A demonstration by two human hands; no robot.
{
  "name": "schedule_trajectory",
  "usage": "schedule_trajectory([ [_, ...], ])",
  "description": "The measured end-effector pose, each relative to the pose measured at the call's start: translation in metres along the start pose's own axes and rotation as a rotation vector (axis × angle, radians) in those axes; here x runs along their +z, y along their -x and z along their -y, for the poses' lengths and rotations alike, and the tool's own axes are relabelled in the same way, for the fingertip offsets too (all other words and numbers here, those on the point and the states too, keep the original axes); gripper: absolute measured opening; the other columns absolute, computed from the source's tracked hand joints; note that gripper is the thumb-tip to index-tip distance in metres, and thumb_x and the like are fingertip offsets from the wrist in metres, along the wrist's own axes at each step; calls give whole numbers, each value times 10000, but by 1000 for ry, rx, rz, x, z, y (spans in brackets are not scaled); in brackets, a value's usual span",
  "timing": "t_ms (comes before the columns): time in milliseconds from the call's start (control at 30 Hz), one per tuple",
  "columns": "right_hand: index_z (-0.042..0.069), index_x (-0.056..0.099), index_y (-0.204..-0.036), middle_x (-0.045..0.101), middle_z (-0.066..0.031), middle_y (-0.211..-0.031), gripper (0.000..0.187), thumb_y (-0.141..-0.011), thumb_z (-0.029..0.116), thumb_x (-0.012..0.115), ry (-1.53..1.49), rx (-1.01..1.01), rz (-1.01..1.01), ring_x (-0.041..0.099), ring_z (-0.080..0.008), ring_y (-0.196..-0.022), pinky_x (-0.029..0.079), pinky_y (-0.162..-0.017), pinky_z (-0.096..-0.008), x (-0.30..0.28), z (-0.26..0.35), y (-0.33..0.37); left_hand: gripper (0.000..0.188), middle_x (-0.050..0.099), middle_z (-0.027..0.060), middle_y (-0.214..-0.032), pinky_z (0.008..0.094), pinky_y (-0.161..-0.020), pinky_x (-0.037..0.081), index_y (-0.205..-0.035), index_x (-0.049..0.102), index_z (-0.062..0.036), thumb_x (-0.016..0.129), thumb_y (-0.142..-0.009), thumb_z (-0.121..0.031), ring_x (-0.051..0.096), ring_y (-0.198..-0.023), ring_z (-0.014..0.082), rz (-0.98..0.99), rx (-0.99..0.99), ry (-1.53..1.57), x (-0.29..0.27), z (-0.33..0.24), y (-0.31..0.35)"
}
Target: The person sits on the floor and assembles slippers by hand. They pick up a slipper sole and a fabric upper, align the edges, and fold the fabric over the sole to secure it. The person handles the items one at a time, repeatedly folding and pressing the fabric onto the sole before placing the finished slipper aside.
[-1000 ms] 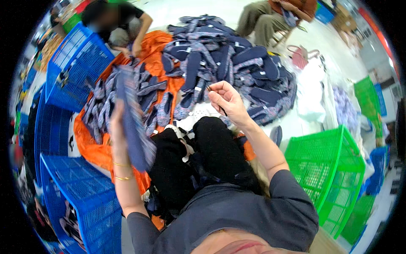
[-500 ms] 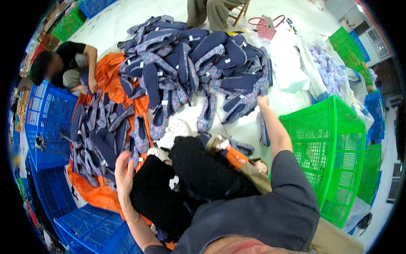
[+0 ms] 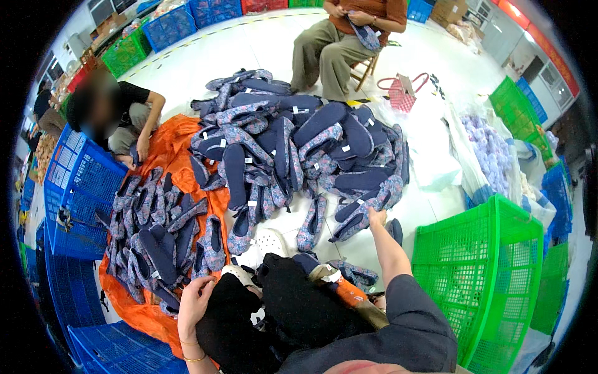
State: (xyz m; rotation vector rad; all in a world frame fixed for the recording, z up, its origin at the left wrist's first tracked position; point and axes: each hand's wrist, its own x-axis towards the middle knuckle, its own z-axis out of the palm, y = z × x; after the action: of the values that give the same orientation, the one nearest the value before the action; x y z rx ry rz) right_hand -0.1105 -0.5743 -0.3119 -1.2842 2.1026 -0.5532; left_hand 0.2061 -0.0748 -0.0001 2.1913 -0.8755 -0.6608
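Several floral blue fabric slippers with navy soles lie heaped on the floor (image 3: 249, 112) in front of me. My right hand (image 3: 377, 218), its fingers closed, is on a floral slipper (image 3: 354, 223) at the heap's near right edge. My left hand (image 3: 195, 302) hovers beside my left knee with fingers loosely bent and apart, and nothing shows in it. Close to it is a second group of slippers (image 3: 159, 249) on an orange sheet (image 3: 171, 140). A single slipper (image 3: 313, 224) lies apart, near a white clog (image 3: 270, 242).
Green crates (image 3: 458, 240) stand at right, blue crates (image 3: 87, 187) at left. A person (image 3: 121, 112) crouches at the far left; another (image 3: 336, 47) sits ahead holding a slipper. Near that seat are a red-and-white bag (image 3: 402, 93) and a sack of lilac items (image 3: 489, 153).
The view has tipped upward, bringing more of the seated person in. My right hand stays at the near right slippers, slightly shifted left. The fingers of my left hand have bent more.
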Motion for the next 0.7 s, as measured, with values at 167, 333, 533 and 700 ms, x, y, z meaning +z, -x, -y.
schedule_trajectory([
  [167,-55,589,-1046,655,-175,-975,469,-721,240,753,-205,-239,311,664,-214,-790,526,-617,-344,-1,22,9,213,683,146,-911,294,-776,496,-1034,651,34,597,-920,-138,649,-844,198,24,44,57,0,-2,-4],
  [333,-5,551,-1063,634,-112,-990,483,-732,246,798,-512,-770,634,594,-190,-915,470,-821,-326,-54,150,175,287,680,121,-1021,287,-802,500,-1132,613,49,566,-959,-175,640,-907,172,-80,63,286,0,21,12],
  [533,78,489,-1008,580,-124,-1161,469,-642,12,775,-579,-1804,825,613,-279,-1020,520,-798,-337,-196,198,375,572,605,167,-1210,363,-905,502,-1317,460,38,437,-1001,-438,610,-1084,263,109,-39,1165,-34,-27,17],
  [700,112,521,-1112,526,-82,-1314,481,-676,12,697,-115,-2308,861,589,-264,-1112,555,-752,-343,-190,143,445,226,627,29,-1067,312,-870,484,-1150,539,-61,570,-964,-186,596,-991,112,-84,71,1383,-36,-8,23],
])
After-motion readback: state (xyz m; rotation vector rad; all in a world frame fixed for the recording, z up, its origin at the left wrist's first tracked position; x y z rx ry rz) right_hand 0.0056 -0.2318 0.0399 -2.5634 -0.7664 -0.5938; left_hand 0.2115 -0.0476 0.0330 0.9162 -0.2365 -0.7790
